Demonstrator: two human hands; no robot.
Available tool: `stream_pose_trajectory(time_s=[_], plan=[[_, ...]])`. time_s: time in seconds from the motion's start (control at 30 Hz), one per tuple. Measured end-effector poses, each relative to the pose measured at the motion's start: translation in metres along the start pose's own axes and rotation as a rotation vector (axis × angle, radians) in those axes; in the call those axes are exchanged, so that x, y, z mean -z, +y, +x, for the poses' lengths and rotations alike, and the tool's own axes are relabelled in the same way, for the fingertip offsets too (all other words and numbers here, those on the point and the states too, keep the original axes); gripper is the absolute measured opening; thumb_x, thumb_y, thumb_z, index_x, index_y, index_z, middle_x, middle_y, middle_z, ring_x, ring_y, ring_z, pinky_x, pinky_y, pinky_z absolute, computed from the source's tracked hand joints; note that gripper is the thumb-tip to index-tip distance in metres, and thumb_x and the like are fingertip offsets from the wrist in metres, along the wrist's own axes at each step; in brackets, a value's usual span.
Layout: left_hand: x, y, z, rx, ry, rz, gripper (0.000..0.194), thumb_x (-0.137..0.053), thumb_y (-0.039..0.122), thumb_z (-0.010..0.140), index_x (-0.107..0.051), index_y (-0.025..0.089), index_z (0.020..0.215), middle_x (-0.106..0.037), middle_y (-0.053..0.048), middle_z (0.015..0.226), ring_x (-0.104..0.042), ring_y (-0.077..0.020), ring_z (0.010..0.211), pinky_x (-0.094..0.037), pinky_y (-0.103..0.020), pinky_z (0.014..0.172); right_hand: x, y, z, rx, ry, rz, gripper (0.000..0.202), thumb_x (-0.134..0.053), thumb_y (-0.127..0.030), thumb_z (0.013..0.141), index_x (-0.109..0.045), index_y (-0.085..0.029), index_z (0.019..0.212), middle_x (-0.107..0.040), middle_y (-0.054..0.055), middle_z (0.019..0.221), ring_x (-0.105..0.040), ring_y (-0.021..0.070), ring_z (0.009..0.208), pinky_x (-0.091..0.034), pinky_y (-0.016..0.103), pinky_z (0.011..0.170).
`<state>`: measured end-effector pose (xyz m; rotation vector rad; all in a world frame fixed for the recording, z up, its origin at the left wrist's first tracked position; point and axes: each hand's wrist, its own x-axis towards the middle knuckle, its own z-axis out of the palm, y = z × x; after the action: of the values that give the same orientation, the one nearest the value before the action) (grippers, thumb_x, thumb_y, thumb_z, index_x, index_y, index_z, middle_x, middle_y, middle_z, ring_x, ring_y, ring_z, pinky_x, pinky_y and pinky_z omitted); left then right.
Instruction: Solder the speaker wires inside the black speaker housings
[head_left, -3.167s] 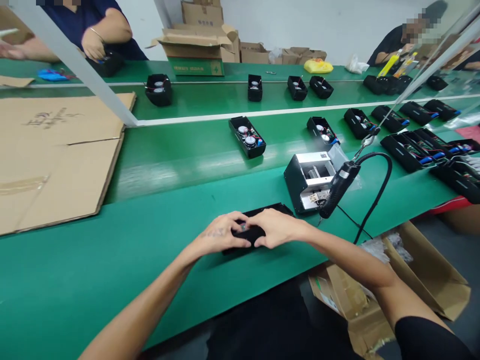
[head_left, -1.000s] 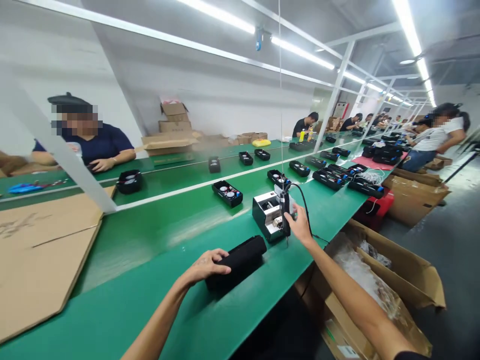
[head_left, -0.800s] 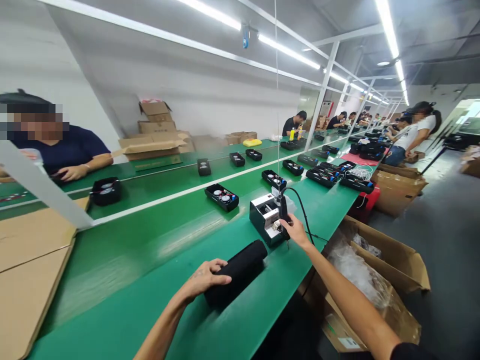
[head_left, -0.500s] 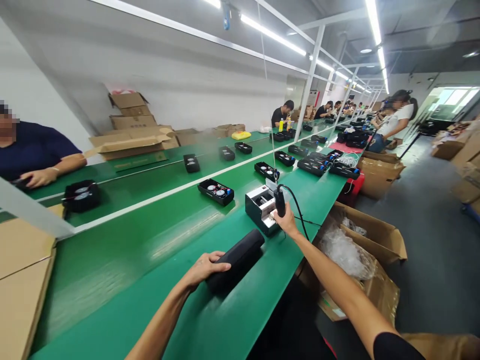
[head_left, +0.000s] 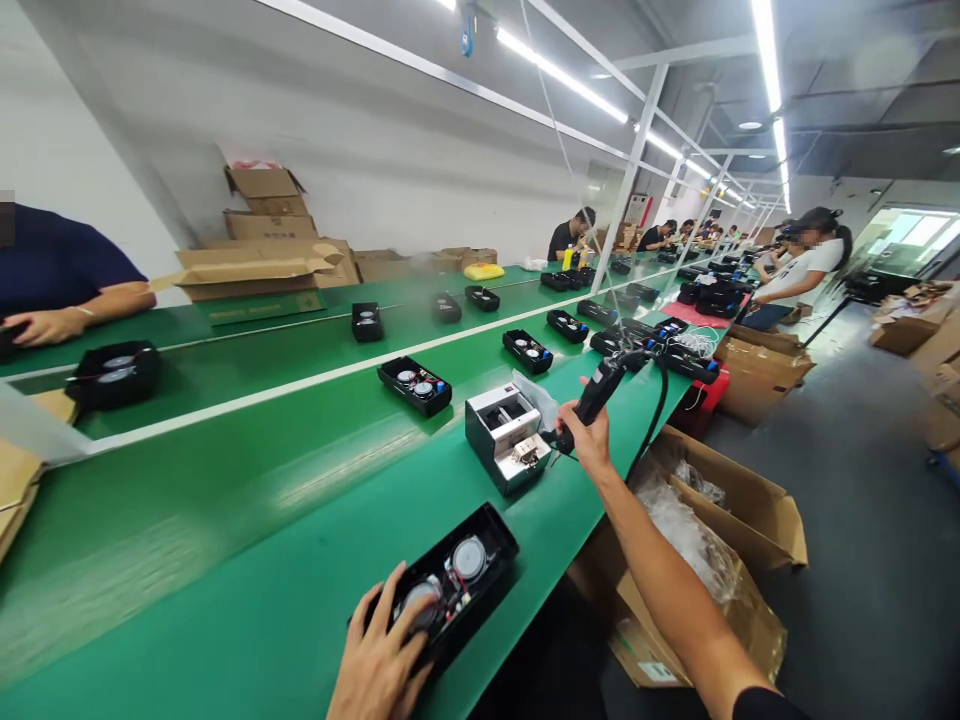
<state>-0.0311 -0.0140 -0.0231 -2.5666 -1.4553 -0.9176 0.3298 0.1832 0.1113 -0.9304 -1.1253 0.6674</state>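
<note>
Black speaker housing (head_left: 486,598), open side up, lies on the green worktop (head_left: 247,590), on the near side of the screw feeder (head_left: 506,435) and apart from it. Two round speaker drivers (head_left: 469,558) and wires show inside. The left hand (head_left: 379,660) lies over the housing's near end, fingers spread, one crossing the nearer driver; whether it grips the wall cannot be told. Below the worktop edge, to the right of the feeder, clear plastic bags (head_left: 694,530) fill an open carton. The right hand (head_left: 589,440), just beside the feeder on its right, is closed around a tilted black electric screwdriver (head_left: 600,388). Beyond the feeder, to its left, lies a second speaker housing (head_left: 415,386). Farther beyond, a cardboard box (head_left: 255,275) stands left of the feeder; a co-worker in a white shirt (head_left: 806,260) is far off to its right.
</note>
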Motion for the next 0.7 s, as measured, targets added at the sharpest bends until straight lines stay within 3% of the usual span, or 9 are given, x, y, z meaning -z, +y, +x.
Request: stream_pose_trajectory(time_s=[0.07, 0.2, 0.33, 0.43, 0.57, 0.7], plan=[[-0.002, 0.007, -0.009, -0.057, 0.064, 0.097, 0.008, -0.081, 0.028, 0.079, -0.074, 0.029, 0.079, -0.080, -0.002, 0.126, -0.050, -0.0416, 0.152, -0.038, -0.060, 0.121, -0.010, -0.002, 0.002, 0.012, -0.038, 0.017, 0.059, -0.080, -0.051, 0.086, -0.055, -0.024, 0.132, -0.065, -0.010, 0.072, -0.064, 0.0150, 0.055, -0.057, 0.032, 0.062], [0.011, -0.002, 0.008, -0.162, -0.013, 0.171, 0.008, -0.079, 0.029, 0.085, -0.074, 0.031, 0.080, -0.081, 0.000, 0.120, -0.056, -0.0375, 0.146, -0.044, -0.053, 0.112, -0.036, 0.010, 0.002, -0.012, -0.098, -0.032, 0.052, -0.079, -0.052, 0.085, -0.058, -0.022, 0.122, -0.059, -0.011, 0.062, -0.059, 0.0152, 0.048, -0.057, 0.034, 0.063], [0.011, -0.009, 0.029, -0.080, -0.053, 0.166, 0.007, -0.080, 0.034, 0.087, -0.077, 0.032, 0.081, -0.082, -0.001, 0.118, -0.060, -0.0384, 0.142, -0.045, -0.053, 0.109, -0.043, 0.027, 0.003, -0.071, -0.144, -0.078, 0.039, -0.082, -0.050, 0.084, -0.062, -0.023, 0.103, -0.060, -0.007, 0.062, -0.060, 0.0170, 0.054, -0.058, 0.037, 0.070], [0.006, -0.004, 0.034, -0.039, -0.057, 0.144, 0.010, -0.080, 0.036, 0.087, -0.077, 0.031, 0.079, -0.082, -0.001, 0.118, -0.059, -0.0392, 0.141, -0.044, -0.054, 0.109, -0.037, 0.031, -0.002, -0.122, -0.231, -0.124, 0.039, -0.089, -0.048, 0.077, -0.065, -0.024, 0.097, -0.065, -0.003, 0.067, -0.061, 0.0186, 0.058, -0.057, 0.037, 0.064], [0.006, 0.010, 0.035, 0.004, -0.052, 0.139, 0.009, -0.079, 0.028, 0.088, -0.076, 0.028, 0.080, -0.082, -0.002, 0.120, -0.055, -0.0401, 0.146, -0.042, -0.056, 0.113, -0.029, 0.010, -0.025, -0.220, -0.394, -0.065, 0.047, -0.092, -0.046, 0.077, -0.066, -0.025, 0.110, -0.062, -0.007, 0.064, -0.055, 0.0155, 0.051, -0.052, 0.033, 0.053], [0.012, 0.022, 0.039, 0.068, -0.094, 0.107, 0.011, -0.083, 0.026, 0.086, -0.075, 0.027, 0.077, -0.082, -0.002, 0.120, -0.055, -0.0403, 0.147, -0.044, -0.057, 0.115, -0.035, -0.028, -0.067, -0.203, -0.473, 0.315, 0.050, -0.085, -0.049, 0.089, -0.057, -0.029, 0.126, -0.057, -0.011, 0.062, -0.049, 0.0128, 0.043, -0.043, 0.029, 0.044]])
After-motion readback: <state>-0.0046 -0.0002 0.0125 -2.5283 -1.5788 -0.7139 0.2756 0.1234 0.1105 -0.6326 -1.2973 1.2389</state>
